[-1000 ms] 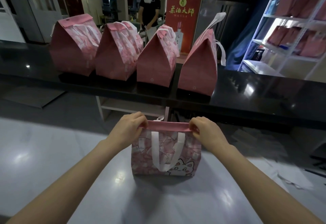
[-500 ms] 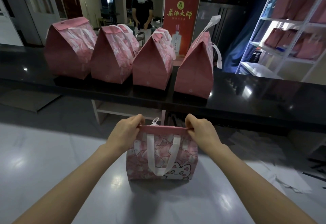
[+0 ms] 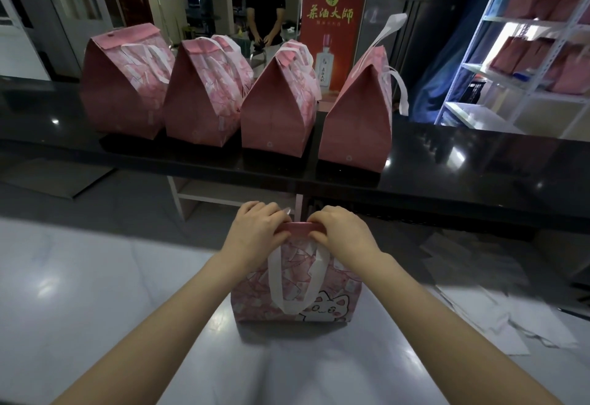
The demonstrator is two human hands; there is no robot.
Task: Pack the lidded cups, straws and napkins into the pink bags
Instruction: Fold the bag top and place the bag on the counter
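Hands sit close together on the closed top of a pink bag point(image 3: 297, 289), with a short stretch of its folded top strip point(image 3: 298, 227) showing between them. Left hand point(image 3: 258, 232) curls over the strip's left end, fingers hooked down the far side and thumb on the near face. Right hand point(image 3: 343, 235) grips the right end the same way, thumb tucked just under the fold. Both are clamped on the bag, near each other but not touching. The bag stands upright on the pale counter point(image 3: 95, 293), toward its far edge and about midway along it; what is inside cannot be seen. A white handle point(image 3: 276, 286) hangs in a loop down the near face, ending beside a cartoon cat point(image 3: 329, 309) printed at the lower right corner. Loose white sheets point(image 3: 510, 318) lie toward the counter's right edge. Past the far edge, a black ledge point(image 3: 479, 175) carries four bags point(image 3: 201, 98) side by side in a row, tops folded shut, the rightmost with a handle sticking up. Behind them a person point(image 3: 265, 5) stands beside a red banner point(image 3: 333, 21), and white shelves point(image 3: 498, 63) on the right hold more pink bags.
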